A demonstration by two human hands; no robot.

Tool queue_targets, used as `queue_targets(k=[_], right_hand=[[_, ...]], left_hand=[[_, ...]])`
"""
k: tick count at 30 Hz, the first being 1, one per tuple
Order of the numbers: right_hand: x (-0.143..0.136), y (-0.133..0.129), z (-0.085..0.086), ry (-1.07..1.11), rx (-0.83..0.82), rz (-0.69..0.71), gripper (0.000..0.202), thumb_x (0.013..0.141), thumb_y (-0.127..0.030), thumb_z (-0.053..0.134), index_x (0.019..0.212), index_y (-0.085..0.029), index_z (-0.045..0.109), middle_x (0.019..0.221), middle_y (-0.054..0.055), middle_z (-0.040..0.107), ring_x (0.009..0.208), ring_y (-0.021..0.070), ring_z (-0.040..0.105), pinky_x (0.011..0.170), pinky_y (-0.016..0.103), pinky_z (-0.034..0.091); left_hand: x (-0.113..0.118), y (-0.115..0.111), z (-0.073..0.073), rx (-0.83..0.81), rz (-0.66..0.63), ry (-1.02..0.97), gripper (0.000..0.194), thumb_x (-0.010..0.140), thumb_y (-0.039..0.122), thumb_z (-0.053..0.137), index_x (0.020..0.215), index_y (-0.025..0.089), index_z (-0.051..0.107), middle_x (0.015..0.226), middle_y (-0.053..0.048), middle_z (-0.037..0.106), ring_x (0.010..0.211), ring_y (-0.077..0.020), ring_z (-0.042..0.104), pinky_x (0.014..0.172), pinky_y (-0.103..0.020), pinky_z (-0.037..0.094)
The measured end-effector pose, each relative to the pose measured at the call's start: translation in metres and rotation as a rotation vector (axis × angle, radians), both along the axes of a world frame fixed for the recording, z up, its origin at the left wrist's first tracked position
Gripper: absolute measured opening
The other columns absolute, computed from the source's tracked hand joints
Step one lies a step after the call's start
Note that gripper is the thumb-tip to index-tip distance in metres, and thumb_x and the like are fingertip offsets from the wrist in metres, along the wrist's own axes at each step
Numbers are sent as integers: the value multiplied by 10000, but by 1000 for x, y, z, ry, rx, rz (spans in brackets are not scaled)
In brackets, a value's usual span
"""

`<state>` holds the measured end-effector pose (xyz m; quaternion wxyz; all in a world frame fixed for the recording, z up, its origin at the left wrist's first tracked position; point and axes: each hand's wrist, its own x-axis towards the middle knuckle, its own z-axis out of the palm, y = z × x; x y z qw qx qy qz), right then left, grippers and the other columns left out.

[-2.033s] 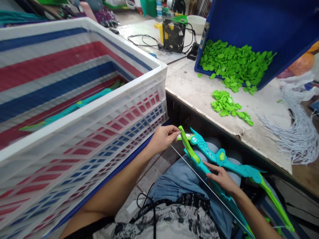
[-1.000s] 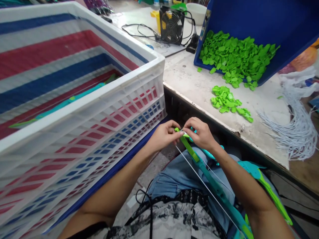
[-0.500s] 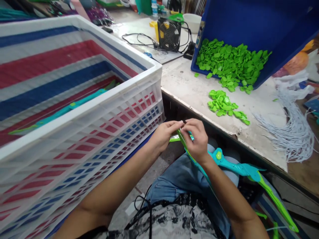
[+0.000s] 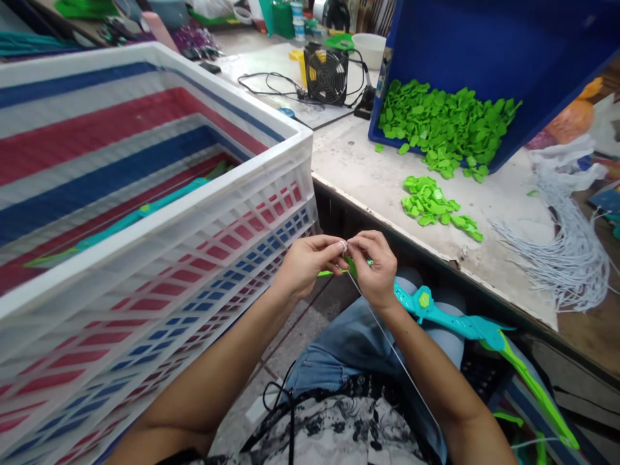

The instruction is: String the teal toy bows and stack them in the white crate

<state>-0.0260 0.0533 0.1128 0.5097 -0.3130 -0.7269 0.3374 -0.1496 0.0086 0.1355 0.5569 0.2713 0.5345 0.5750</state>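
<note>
My left hand (image 4: pixel 306 261) and my right hand (image 4: pixel 375 263) meet at the fingertips over my lap, both pinching a white cord (image 4: pixel 382 329). A small loop of the cord shows between the fingers, and its length runs down along my right forearm. A teal and green plastic bow-shaped piece (image 4: pixel 448 319) lies across my knees, its near-left end behind my right hand. Its green tip shows just under my fingers. Whether my right fingers also touch the plastic is hidden.
At left stands a white crate (image 4: pixel 310 139) with a striped liner and a similar teal piece (image 4: pixel 145 210) inside. On the table (image 4: pixel 349 152) are a tipped blue bin (image 4: pixel 465 45), green pieces (image 4: pixel 429 200), white cords (image 4: pixel 571 258) and a fan (image 4: pixel 327 74).
The teal and green strip that ran below my hands has turned out of sight there. The white cord now shows, with a loop at my fingertips. Both hands have moved slightly left.
</note>
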Motion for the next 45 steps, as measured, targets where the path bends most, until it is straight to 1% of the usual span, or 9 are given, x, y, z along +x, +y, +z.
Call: queue_targets(k=[8,16,24,29,34,37,40,42,45], right_hand=[[4,3,-8,-73,71,111,244,918,-212,501,1095,-241,667,958,50,636,874,147,615,771,289,531],[17,21,-4,-267,293,232,195,947,-221,476,894,-195,662,850,48,653,795,135,614,727,259,508],[16,12,-16,-307,221,277,164,941,-208,460,815,-186,563,783,35,591,747,139,560,699,250,445],[11,-10,-43,-327,46,409,145,926,-216,497,805,-177,566,770,17,596,713,128,550,676,232,423],[8,-39,-70,-408,-35,332,167,931,-217,491,810,-169,595,792,31,636,744,141,572,708,239,434],[41,-48,-73,-537,14,359,196,951,-242,466,897,-157,634,857,55,669,800,151,598,744,241,448],[104,-53,-68,-874,-20,177,237,959,-243,443,943,-147,660,912,88,689,862,184,619,788,276,450],[145,-59,-67,-1202,-94,41,224,935,-251,487,917,-135,677,901,123,695,875,230,627,784,320,447],[182,-68,-72,-1538,-206,-1,181,889,-232,555,849,-127,698,859,155,702,901,282,631,773,355,436]], left_hand=[[5,1,-1,-56,53,-49,237,601,292,748,677,123,598,530,-6,621,458,-112,587,473,-214,494],[-4,4,-7,-86,-65,-194,130,572,173,700,677,104,668,638,-52,679,600,-152,646,617,-278,545],[-12,-14,-22,-31,-54,273,220,624,334,744,709,138,693,593,11,633,505,-88,515,513,-213,412],[-27,-49,-44,-52,-231,501,251,712,399,669,785,171,746,777,-36,728,741,-179,636,710,-276,484],[-35,-83,-73,-24,-262,755,284,760,399,588,855,195,763,854,-70,744,792,-204,651,775,-316,504],[-41,-101,-85,-18,-331,852,316,780,447,569,837,203,762,828,-74,732,790,-206,647,778,-320,507],[-55,-114,-85,-126,-481,830,397,742,557,599,865,218,764,900,-82,741,869,-249,662,816,-352,516],[-61,-116,-78,-191,-529,826,448,723,611,597,895,234,765,921,-83,745,880,-274,665,798,-368,523],[-55,-105,-56,-161,-403,974,425,756,597,564,891,248,763,858,-78,728,814,-269,650,734,-370,513]])
